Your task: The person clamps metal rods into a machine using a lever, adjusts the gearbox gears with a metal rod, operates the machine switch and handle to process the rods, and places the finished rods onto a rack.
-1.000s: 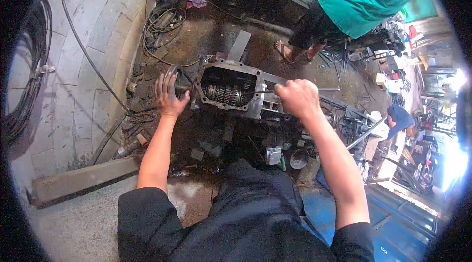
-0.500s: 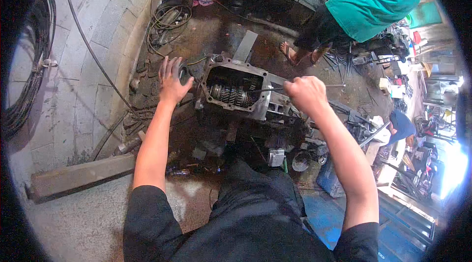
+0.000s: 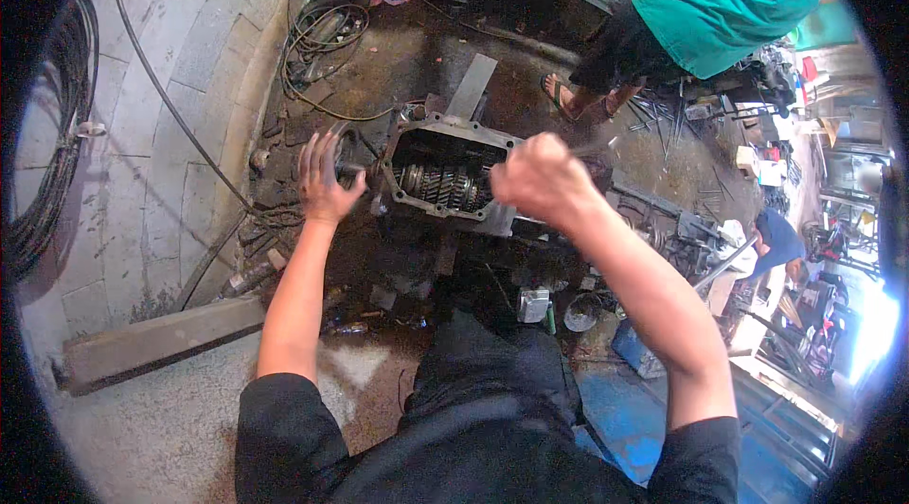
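A gearbox housing lies before me with its top opening uncovered, and a row of metal gears shows inside. My left hand is at the housing's left end, fingers stretched and spread, beside a dark round part. Whether the palm touches that part, I cannot tell. My right hand is a fist over the housing's right side, smeared by motion. It is closed on a thin metal rod, whose end sticks out to the right; the rest is hidden by the hand.
A person in a green shirt stands at the far right. Coiled cable hangs on the left wall, above a concrete beam. A loose hose lies beyond my left hand. Metal rods and blue metalwork are on the right.
My right hand has moved left with the metal rod, now covering the housing's right edge. My left hand has shifted slightly left and its fingers remain spread.
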`<act>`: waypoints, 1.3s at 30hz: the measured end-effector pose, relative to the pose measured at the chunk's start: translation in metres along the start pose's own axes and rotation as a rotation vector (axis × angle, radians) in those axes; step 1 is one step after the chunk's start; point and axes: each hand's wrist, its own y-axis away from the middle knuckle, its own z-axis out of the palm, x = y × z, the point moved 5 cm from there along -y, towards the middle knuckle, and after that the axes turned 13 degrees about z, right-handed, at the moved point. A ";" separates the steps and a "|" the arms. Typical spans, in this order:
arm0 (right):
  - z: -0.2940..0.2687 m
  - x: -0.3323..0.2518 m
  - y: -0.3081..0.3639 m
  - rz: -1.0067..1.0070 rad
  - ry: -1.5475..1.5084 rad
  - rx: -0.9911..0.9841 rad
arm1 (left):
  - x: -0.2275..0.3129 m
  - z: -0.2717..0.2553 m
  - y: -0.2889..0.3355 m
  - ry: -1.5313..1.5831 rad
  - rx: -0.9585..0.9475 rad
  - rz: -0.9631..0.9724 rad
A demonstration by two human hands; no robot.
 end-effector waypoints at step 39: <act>0.052 0.087 -0.009 0.206 -0.352 -0.266 | -0.007 0.028 -0.046 -0.011 -0.398 -0.064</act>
